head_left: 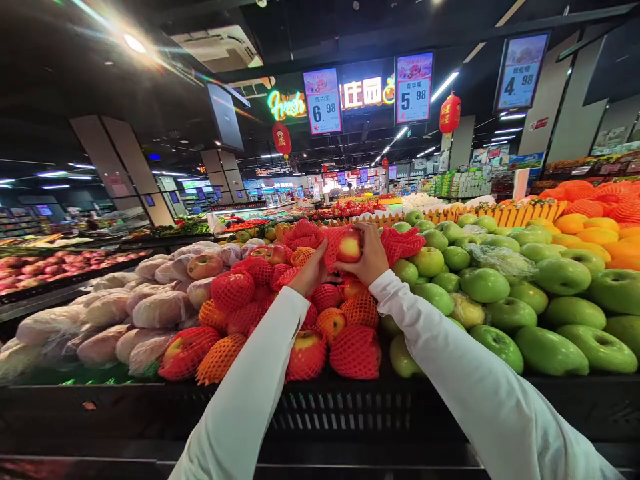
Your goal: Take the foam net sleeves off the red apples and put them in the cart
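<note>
- Display stand (345, 415): black, with a slotted front wall, carrying three groups of fruit.
- Green apples (487, 287): heaped from right of the stand's middle toward its right edge.
- Plastic-wrapped fruits (160, 309): piled toward its left edge.
- Netted apples (233, 291): in red and orange foam sleeves, filling the middle from the front edge backward.
- Right hand (372, 255): white-sleeved, its fingers curled around the right side of one apple, gripping it.
- Left hand (311, 273): also white-sleeved, fingers closed on red netting; whether they press the fruit beneath, I cannot tell.
- Held apple (349, 247): red and yellow, partly bare, raised between both hands over the middle group, well back from the front edge.
- Red netting (332, 248): around the held apple's left side.
</note>
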Available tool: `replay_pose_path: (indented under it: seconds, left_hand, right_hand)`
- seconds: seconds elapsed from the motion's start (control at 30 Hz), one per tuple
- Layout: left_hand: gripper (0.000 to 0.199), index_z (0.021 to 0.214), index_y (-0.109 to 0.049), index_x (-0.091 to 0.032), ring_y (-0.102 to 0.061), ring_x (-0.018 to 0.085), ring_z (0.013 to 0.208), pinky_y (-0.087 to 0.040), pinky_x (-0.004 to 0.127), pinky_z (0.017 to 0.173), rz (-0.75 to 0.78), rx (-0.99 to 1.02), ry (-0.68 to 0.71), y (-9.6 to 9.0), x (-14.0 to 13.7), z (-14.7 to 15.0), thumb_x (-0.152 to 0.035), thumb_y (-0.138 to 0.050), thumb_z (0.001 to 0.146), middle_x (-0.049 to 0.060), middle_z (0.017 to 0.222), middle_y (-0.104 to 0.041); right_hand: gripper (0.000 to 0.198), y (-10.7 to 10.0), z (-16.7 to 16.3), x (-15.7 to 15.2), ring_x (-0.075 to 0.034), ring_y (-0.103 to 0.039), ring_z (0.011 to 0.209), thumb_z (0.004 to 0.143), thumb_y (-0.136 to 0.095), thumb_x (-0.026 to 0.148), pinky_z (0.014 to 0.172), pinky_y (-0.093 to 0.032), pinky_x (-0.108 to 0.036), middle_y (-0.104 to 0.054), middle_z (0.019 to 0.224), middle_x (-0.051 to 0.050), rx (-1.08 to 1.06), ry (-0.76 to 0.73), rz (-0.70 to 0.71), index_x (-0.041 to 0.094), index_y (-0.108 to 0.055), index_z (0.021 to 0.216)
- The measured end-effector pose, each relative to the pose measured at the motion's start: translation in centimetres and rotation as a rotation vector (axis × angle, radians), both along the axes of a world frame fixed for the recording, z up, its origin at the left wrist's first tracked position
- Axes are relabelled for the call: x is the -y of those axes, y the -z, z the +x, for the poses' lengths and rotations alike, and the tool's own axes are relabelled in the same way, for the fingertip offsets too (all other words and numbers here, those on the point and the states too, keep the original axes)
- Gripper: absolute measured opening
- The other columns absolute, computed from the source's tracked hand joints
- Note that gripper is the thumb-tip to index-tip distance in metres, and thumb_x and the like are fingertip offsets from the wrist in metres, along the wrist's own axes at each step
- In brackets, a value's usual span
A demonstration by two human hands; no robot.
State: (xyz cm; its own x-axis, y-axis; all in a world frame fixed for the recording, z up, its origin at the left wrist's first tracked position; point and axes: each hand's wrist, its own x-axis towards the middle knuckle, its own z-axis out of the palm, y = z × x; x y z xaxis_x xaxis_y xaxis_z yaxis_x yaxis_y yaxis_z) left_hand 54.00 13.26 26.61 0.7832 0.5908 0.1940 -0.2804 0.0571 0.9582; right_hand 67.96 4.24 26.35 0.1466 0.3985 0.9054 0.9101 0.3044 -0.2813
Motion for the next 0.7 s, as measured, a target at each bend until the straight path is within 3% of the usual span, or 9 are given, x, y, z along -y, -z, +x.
replay_pose_path:
  seconds: [0.1, 0.2, 0.3, 0.4, 0.47, 0.53, 0.6, 0.7]
  left_hand:
    - [0.054, 0.127, -0.071, -0.018, -0.071, 0.031, 0.103, -0.064, 0.05, 0.087, -0.025, -0.039, 0.087, 0.0, 0.5, -0.1, -0.057, -0.061, 0.092, 0.011, 0.105, -0.077]
    - [0.054, 0.127, -0.072, -0.017, -0.07, 0.034, 0.11, -0.064, 0.049, 0.085, -0.041, -0.046, 0.048, 0.1, 0.5, -0.1, -0.056, -0.063, 0.091, 0.013, 0.108, -0.077]
    - [0.056, 0.13, -0.07, -0.019, -0.068, 0.035, 0.118, -0.063, 0.05, 0.09, -0.055, -0.012, 0.028, 0.3, 0.3, 0.0, -0.057, -0.062, 0.09, 0.012, 0.112, -0.076]
    - [0.057, 0.135, -0.067, -0.021, -0.064, 0.035, 0.126, -0.059, 0.053, 0.1, -0.049, 0.053, 0.082, 0.5, 0.1, 0.4, -0.055, -0.062, 0.09, 0.011, 0.119, -0.075]
    - [0.055, 0.137, -0.065, -0.019, -0.061, 0.032, 0.131, -0.055, 0.052, 0.107, -0.03, 0.128, 0.094, 0.5, 0.2, 0.6, -0.05, -0.062, 0.091, 0.011, 0.124, -0.073]
    - [0.054, 0.136, -0.065, -0.016, -0.06, 0.031, 0.133, -0.052, 0.048, 0.111, -0.015, 0.189, 0.087, 0.6, 0.3, 0.9, -0.048, -0.062, 0.092, 0.011, 0.126, -0.072]
    - [0.053, 0.133, -0.067, -0.016, -0.062, 0.031, 0.129, -0.053, 0.047, 0.11, -0.016, 0.184, 0.073, 0.6, 0.3, 1.1, -0.051, -0.062, 0.093, 0.012, 0.122, -0.074]
    - [0.058, 0.129, -0.068, -0.019, -0.07, 0.033, 0.115, -0.058, 0.048, 0.099, -0.024, 0.014, 0.057, 0.6, 0.2, 0.9, -0.062, -0.06, 0.093, 0.012, 0.109, -0.076]
  right_hand:
    - [0.082, 0.4, -0.1, -0.4, -0.035, -0.049, 0.133, 0.071, -0.087, 0.035, 0.118, -0.04, -0.055, -0.051, 0.136, -0.019, 0.047, 0.016, -0.057, 0.015, -0.044, 0.138]
    - [0.085, 0.9, -0.5, -0.4, -0.037, -0.044, 0.138, 0.079, -0.079, 0.036, 0.122, -0.033, -0.058, -0.045, 0.145, -0.023, 0.073, 0.037, -0.098, 0.011, -0.036, 0.148]
    - [0.087, 1.2, -1.0, -0.1, -0.039, -0.032, 0.149, 0.086, -0.07, 0.044, 0.122, -0.028, -0.064, -0.034, 0.157, -0.021, 0.078, 0.021, -0.131, 0.018, -0.027, 0.157]
    - [0.099, 1.5, -1.0, 0.0, -0.042, -0.013, 0.158, 0.082, -0.072, 0.057, 0.123, -0.023, -0.07, -0.014, 0.167, -0.021, 0.081, -0.015, -0.159, 0.022, -0.022, 0.16]
    - [0.111, 1.5, -0.8, -0.2, -0.042, -0.006, 0.159, 0.076, -0.078, 0.06, 0.124, -0.021, -0.068, -0.01, 0.167, -0.023, 0.102, -0.066, -0.178, 0.019, -0.019, 0.16]
    - [0.119, 1.5, -0.6, -0.4, -0.041, -0.007, 0.159, 0.069, -0.084, 0.058, 0.126, -0.021, -0.065, -0.015, 0.164, -0.025, 0.138, -0.117, -0.183, 0.016, -0.018, 0.159]
    - [0.12, 1.4, -0.5, -0.5, -0.039, -0.018, 0.157, 0.064, -0.089, 0.053, 0.127, -0.024, -0.061, -0.026, 0.158, -0.024, 0.149, -0.13, -0.166, 0.015, -0.023, 0.157]
    - [0.098, 0.9, -0.5, -0.5, -0.036, -0.043, 0.143, 0.066, -0.088, 0.043, 0.123, -0.035, -0.058, -0.046, 0.144, -0.02, 0.097, -0.097, -0.126, 0.018, -0.038, 0.146]
